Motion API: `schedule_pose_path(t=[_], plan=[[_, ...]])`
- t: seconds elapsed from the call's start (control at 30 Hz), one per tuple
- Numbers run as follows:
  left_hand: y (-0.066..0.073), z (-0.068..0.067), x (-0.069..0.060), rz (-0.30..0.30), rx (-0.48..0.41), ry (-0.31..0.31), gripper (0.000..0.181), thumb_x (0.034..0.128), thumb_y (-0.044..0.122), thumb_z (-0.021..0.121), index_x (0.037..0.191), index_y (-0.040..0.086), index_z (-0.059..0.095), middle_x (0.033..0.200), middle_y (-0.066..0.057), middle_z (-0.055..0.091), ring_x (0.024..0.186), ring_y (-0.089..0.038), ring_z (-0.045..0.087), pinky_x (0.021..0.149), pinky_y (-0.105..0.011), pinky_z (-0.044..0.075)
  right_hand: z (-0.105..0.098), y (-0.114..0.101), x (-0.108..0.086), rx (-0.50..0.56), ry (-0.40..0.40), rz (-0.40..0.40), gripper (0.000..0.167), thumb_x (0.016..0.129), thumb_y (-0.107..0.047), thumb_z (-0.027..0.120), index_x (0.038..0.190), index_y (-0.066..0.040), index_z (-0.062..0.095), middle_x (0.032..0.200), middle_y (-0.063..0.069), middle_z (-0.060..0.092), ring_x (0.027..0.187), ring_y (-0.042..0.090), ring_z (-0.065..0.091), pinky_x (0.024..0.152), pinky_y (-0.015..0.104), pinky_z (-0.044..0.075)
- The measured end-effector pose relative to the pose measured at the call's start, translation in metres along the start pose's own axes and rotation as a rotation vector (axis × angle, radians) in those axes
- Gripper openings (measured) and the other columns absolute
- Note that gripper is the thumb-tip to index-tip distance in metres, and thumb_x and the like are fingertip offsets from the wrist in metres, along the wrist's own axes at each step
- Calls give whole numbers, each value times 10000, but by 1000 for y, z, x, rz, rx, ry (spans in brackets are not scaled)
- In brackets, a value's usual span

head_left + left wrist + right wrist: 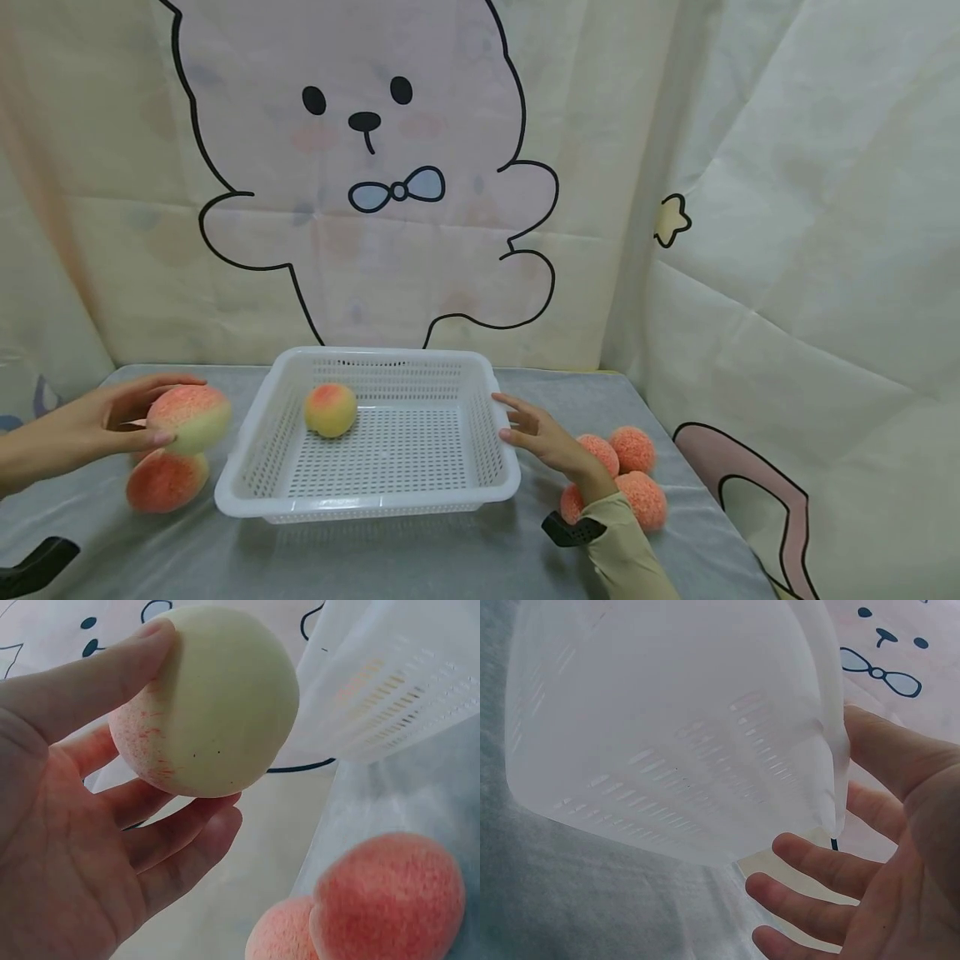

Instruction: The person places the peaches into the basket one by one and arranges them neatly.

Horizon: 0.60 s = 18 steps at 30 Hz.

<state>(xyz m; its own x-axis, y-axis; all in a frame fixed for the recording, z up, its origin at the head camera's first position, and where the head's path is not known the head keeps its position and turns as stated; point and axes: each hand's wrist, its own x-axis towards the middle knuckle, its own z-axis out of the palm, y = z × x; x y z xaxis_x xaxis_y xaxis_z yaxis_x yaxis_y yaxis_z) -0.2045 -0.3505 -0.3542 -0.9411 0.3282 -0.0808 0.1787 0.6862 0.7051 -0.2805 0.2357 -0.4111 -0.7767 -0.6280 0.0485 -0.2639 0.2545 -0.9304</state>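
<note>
My left hand (101, 423) grips a toy peach (217, 705), pale green and pink, thumb on one side and fingers round the other. It is held left of a white plastic basket (360, 504), above a redder peach (390, 900). Another peach (281, 934) lies partly hidden beside that one. Inside the basket, toward its left, sits a yellow-and-red peach (331, 410). With thumb and index finger, my right hand (551, 437) touches the basket's right rim (838, 742); its other fingers are spread loosely below, off the wall.
Several fuzzy coral-pink round fruits (633, 450) cluster on the grey tablecloth (360, 562) at the right, partly behind the right wrist and sleeve. A printed curtain (585, 167) hangs directly behind the table. Black wrist mounts (570, 530) sit by both forearms.
</note>
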Motion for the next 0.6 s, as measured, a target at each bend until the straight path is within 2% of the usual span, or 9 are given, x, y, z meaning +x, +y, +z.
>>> schedule_pose_path(t=[0.13, 0.27, 0.47, 0.6], plan=[[9, 0, 6, 50, 13, 34, 634, 1032, 259, 582, 1566, 81, 288, 1311, -7, 618, 983, -2, 612, 754, -216, 545, -1, 1, 0, 5, -5, -6, 673, 1040, -239, 578, 1618, -143, 245, 1540, 241, 459, 1320, 303, 568, 1083, 535, 480], [16, 3, 10, 92, -1, 65, 625, 1020, 237, 606, 1554, 86, 320, 1240, 56, 647, 969, -37, 636, 750, -234, 562, -1, 0, 0, -7, -3, -8, 676, 1041, -251, 576, 1618, -141, 242, 1541, 245, 456, 1323, 309, 566, 1084, 548, 475], [27, 8, 17, 105, -26, 67, 624, 1005, 234, 626, 1537, 84, 336, 1254, -99, 651, 930, -92, 654, 735, -301, 595, -1, 0, 0, -8, -1, -1, 676, 1040, -255, 579, 1617, -145, 246, 1538, 240, 463, 1323, 312, 566, 1089, 554, 469], [32, 9, 22, 123, -13, 61, 620, 1003, 232, 629, 1533, 90, 343, 1313, -152, 617, 963, -37, 636, 738, -277, 578, -1, -1, 0, -10, 3, 7, 675, 1040, -252, 579, 1617, -141, 247, 1539, 241, 461, 1314, 282, 576, 1087, 545, 473]])
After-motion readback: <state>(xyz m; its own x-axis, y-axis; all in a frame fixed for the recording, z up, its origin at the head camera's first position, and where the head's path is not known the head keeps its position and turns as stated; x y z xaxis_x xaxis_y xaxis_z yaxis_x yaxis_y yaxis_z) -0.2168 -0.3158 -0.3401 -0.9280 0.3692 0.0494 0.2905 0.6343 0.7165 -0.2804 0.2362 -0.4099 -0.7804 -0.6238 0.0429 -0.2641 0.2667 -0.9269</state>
